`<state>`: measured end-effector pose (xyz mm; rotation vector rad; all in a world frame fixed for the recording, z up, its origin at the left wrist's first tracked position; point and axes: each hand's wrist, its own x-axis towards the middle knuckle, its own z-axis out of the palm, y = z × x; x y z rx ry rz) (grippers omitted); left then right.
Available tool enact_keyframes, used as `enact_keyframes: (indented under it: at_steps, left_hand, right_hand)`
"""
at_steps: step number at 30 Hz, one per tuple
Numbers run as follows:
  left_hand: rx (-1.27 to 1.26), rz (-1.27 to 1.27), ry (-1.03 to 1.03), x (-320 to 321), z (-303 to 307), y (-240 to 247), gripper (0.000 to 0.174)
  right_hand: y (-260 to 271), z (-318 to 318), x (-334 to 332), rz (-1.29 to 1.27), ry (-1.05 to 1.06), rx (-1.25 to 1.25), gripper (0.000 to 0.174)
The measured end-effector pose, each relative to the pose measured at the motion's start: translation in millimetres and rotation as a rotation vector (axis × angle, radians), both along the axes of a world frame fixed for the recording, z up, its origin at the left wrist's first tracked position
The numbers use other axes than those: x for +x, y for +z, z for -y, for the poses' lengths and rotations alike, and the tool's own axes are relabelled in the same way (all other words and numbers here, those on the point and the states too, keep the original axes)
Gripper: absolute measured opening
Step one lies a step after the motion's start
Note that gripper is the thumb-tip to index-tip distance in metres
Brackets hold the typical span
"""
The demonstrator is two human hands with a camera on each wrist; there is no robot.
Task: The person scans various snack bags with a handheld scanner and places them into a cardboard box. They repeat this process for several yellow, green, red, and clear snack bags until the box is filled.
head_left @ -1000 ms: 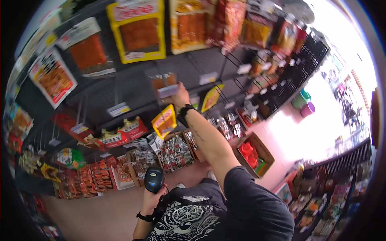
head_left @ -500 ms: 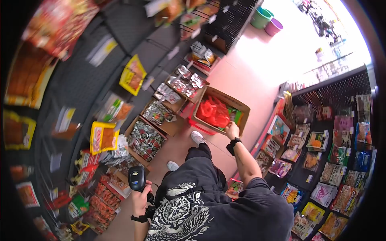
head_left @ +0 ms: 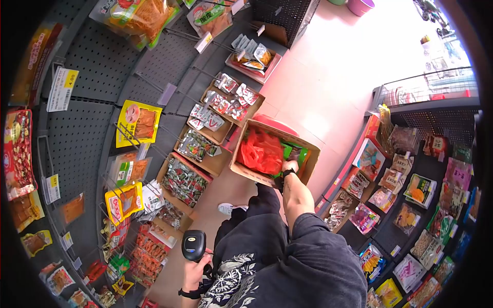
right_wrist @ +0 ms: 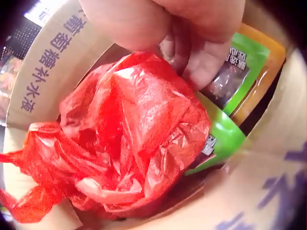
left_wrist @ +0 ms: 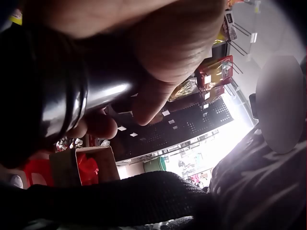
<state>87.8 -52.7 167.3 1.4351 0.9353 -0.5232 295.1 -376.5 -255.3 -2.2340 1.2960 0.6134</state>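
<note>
My left hand [head_left: 193, 274] grips the handle of a black barcode scanner [head_left: 194, 245], held upright at my waist. In the left wrist view, fingers [left_wrist: 177, 52] curl round the scanner's dark glossy handle. My right hand [head_left: 290, 167] reaches inside an open cardboard box [head_left: 241, 172] in front of my legs. A crumpled red plastic bag [right_wrist: 129, 139] and several green-edged snack packets [right_wrist: 240, 72] lie in the box. Seen from the right wrist, that hand [right_wrist: 168, 24] has bent fingers at the bag's edge, beside the packets; I cannot tell whether it pinches one.
Dark pegboard shelving [head_left: 92, 154] with hanging snack packs and price tags rises on my left. Cartons of small packets [head_left: 185, 179] line its base. Shelves of bagged goods [head_left: 411, 205] stand on the right. Pink floor tiles [head_left: 323, 77] run between them towards a purple bucket [head_left: 361, 6].
My right hand has left the hanging packs on the left shelf and gone down into the cardboard box. The view has turned right and downward. My left hand keeps its grip on the scanner.
</note>
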Motion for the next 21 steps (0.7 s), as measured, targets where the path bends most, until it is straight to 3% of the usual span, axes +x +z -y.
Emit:
enact_keyframes:
  at_steps: [1,4,5,7,9,11,12,13,15,18,21]
  left_hand:
    - [0.002,-0.013,0.015,-0.2,3.3,0.2,0.019]
    - [0.007,0.012,0.043,6.3,16.0,2.9,0.017]
    - [0.008,0.038,0.047,9.7,19.2,3.1,0.015]
    - [0.01,0.097,0.026,15.8,21.4,1.6,0.015]
    - [0.016,0.136,-0.038,17.2,19.2,-4.0,0.015]
    - [-0.002,0.168,-0.048,24.4,21.2,-3.8,0.015]
    - [0.017,0.187,-0.046,27.7,22.7,-5.3,0.018]
    - [-0.008,0.217,-0.027,26.7,21.4,-11.3,0.018]
    - [-0.054,0.241,-0.017,34.9,23.0,-11.7,0.018]
    - [-0.057,0.333,-0.048,37.4,23.3,-20.8,0.015]
    - [0.003,0.442,-0.11,42.3,22.7,-12.2,0.015]
  right_hand:
    - [-14.9,-4.8,-1.3,-0.002,0.01,0.006,0.033]
    - [-128.9,4.3,-21.1,-0.115,-0.014,0.132,0.039]
    - [-61.5,6.9,-3.5,-0.184,0.101,0.147,0.041]
    - [-8.8,12.1,14.9,-0.251,0.125,0.401,0.035]
    - [32.2,15.9,15.1,-0.15,0.015,0.44,0.031]
    - [55.1,23.9,12.8,0.208,-0.111,0.638,0.027]
    - [60.8,31.6,10.8,0.293,0.175,0.458,0.03]
    - [128.4,26.0,17.3,0.323,0.121,0.511,0.029]
    - [145.9,43.3,4.1,0.482,0.254,0.405,0.028]
    - [231.0,62.0,-7.0,0.494,0.508,0.19,0.026]
    - [303.2,70.1,-22.1,0.745,0.376,0.327,0.018]
